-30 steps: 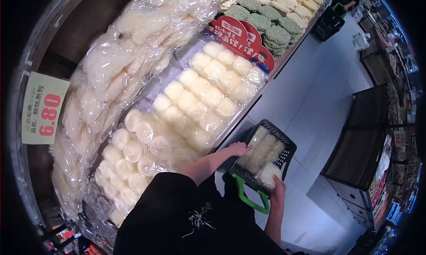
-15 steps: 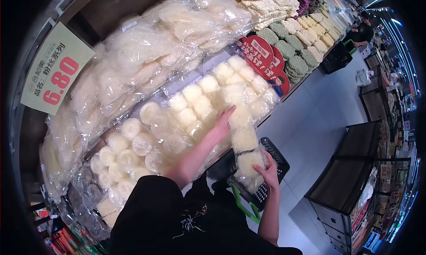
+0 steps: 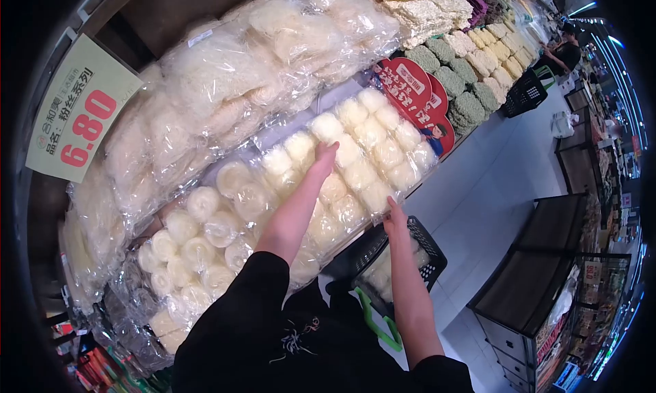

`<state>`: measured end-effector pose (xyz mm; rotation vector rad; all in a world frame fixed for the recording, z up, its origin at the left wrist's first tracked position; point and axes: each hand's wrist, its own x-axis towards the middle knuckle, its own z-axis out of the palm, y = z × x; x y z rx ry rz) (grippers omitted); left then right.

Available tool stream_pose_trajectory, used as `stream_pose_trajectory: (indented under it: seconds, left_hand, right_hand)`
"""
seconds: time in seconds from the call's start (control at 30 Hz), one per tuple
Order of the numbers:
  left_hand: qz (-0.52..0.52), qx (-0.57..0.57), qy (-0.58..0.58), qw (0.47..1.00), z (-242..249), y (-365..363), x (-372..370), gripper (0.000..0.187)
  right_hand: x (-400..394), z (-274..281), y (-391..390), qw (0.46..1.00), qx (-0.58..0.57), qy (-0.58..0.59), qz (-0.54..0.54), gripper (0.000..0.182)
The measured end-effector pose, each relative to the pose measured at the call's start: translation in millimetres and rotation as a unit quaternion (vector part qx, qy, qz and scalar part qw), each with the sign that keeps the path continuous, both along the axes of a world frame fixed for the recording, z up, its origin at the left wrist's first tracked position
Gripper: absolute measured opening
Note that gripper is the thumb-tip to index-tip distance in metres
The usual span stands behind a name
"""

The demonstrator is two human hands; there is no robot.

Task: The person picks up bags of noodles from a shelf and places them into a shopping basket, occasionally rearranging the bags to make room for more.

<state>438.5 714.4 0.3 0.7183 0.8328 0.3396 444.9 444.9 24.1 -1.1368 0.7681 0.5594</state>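
A long clear pack of white vermicelli blocks (image 3: 357, 173) lies over the rows of similar packs on the display. My left hand (image 3: 326, 158) is closed on its left side, towards the far end. My right hand (image 3: 395, 219) grips the near end at the shelf's front edge, thumb on top and the other fingers mostly hidden. Below my right forearm hangs a dark shopping basket (image 3: 432, 246) with a green handle (image 3: 372, 318); wrapped pale packs (image 3: 383, 273) are inside it.
Round vermicelli nests (image 3: 198, 249) fill the display's left part, with large bagged vermicelli (image 3: 225, 65) behind. A price sign (image 3: 85, 109) hangs at left. Past a red sign (image 3: 417, 96) lie green noodle blocks (image 3: 458, 85). A person (image 3: 566, 55) stands down the aisle; a dark display unit (image 3: 526, 277) is at right.
Both hands have moved up and left, from over the basket to over the display. The pack between them now lies across the rows, and the basket's contents show.
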Motion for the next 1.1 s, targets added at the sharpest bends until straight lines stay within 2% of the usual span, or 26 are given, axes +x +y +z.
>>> stream_pose_trajectory:
  seconds: [0.03,0.07,0.1,0.13,0.2,0.27,0.33,0.37,0.43,0.47,0.53,0.57,0.6,0.63,0.67,0.7,0.77,0.83,0.87,0.9,0.93,0.97,1.0,1.03,1.1]
  left_hand:
    - [-0.060,0.109,0.122,0.985,15.7,3.2,-2.0,0.051]
    - [-0.121,0.216,0.238,0.939,27.2,6.1,-2.0,0.043]
    - [-0.089,0.304,0.275,0.907,11.1,9.7,0.8,0.042]
    - [-0.098,0.308,0.277,0.905,-4.3,14.2,2.7,0.042]
    - [-0.096,0.263,0.244,0.929,10.3,15.5,1.8,0.045]
    - [-0.104,0.261,0.261,0.923,20.7,13.0,2.1,0.046]
    - [-0.113,0.247,0.234,0.934,25.0,15.5,1.1,0.044]
    - [-0.119,0.250,0.235,0.932,25.6,19.7,0.8,0.044]
    - [-0.165,0.150,0.217,0.950,26.5,28.6,1.2,0.054]
    - [-0.172,0.152,0.219,0.948,23.3,28.9,0.3,0.054]
    - [-0.109,0.219,0.211,0.946,15.9,25.2,-2.5,0.054]
    - [-0.086,0.275,0.242,0.926,33.2,11.5,-5.8,0.046]
    - [-0.096,0.279,0.243,0.924,34.3,-0.5,-8.6,0.046]
    - [-0.019,0.435,0.304,0.847,35.4,-12.9,-11.9,0.041]
    - [0.061,0.574,0.349,0.739,37.5,-27.0,-15.4,0.036]
    - [0.071,0.603,0.289,0.740,54.2,-48.1,-21.8,0.035]
    - [-0.004,0.726,0.140,0.673,62.3,-90.1,-33.5,0.030]
    - [-0.185,0.733,-0.047,0.653,75.7,-137.3,-47.9,0.022]
    - [-0.296,0.747,-0.108,0.586,85.7,-158.2,-53.5,0.016]
    - [-0.382,0.743,-0.187,0.516,77.2,-177.0,-56.0,0.017]
    - [-0.395,0.739,-0.194,0.511,69.0,-190.3,-59.9,0.017]
    - [-0.470,0.742,-0.246,0.409,59.9,-204.4,-63.6,0.019]
    - [-0.535,0.731,-0.298,0.301,44.4,-219.0,-65.4,0.021]
    - [-0.542,0.753,-0.266,0.264,19.3,-221.3,-66.6,0.024]
    - [-0.508,0.821,-0.175,0.195,9.6,-221.6,-59.0,0.025]
  right_hand:
    - [3.8,-4.8,1.1,0.999,-0.034,-0.011,0.014,0.033]
    - [7.2,-9.9,0.7,0.997,-0.067,-0.022,0.026,0.032]
    - [8.7,-11.3,1.4,0.997,-0.064,-0.034,0.032,0.030]
    - [8.9,-12.4,1.5,0.997,-0.063,-0.030,0.023,0.030]
    - [9.5,-20.3,1.3,0.991,-0.079,-0.094,0.047,0.029]
    - [7.5,-22.2,1.2,0.991,-0.069,-0.103,0.043,0.028]
    - [7.4,-24.3,0.5,0.964,-0.183,-0.178,0.071,0.030]
    - [6.9,-25.0,-2.7,0.966,-0.181,-0.174,0.065,0.030]
    - [6.3,-26.7,-12.0,0.954,-0.207,-0.167,0.137,0.042]
    - [3.4,-29.2,-17.8,0.956,-0.207,-0.162,0.130,0.042]
    - [-9.5,-35.2,-28.0,0.972,-0.132,-0.194,0.024,0.047]
    - [-22.8,-14.6,-37.5,0.975,-0.129,-0.179,0.020,0.047]
    - [-36.9,-23.1,-53.1,0.976,-0.128,-0.174,0.011,0.047]
    - [-52.0,-29.6,-74.0,0.977,-0.114,-0.180,0.028,0.045]
    - [-66.8,-35.4,-96.7,0.976,-0.100,-0.188,0.046,0.044]
    - [-83.4,-34.5,-118.7,0.982,-0.097,-0.145,0.067,0.041]
    - [-122.6,-41.8,-166.6,0.987,-0.098,-0.075,0.100,0.036]
    - [-162.4,-71.3,-215.9,0.978,-0.138,-0.039,0.148,0.032]
    - [-180.0,-88.8,-238.8,0.967,-0.175,-0.027,0.184,0.030]
    - [-193.3,-98.5,-257.9,0.969,-0.172,-0.020,0.174,0.030]
    - [-208.3,-105.7,-276.5,0.949,-0.229,-0.032,0.215,0.027]
    - [-224.0,-109.9,-289.7,0.924,-0.285,-0.040,0.253,0.024]
    - [-232.7,-110.6,-296.1,0.927,-0.286,-0.028,0.239,0.024]
    - [-237.8,-113.3,-303.5,0.922,-0.314,-0.003,0.227,0.022]
    - [-250.2,-134.1,-321.6,0.908,-0.362,0.009,0.211,0.020]
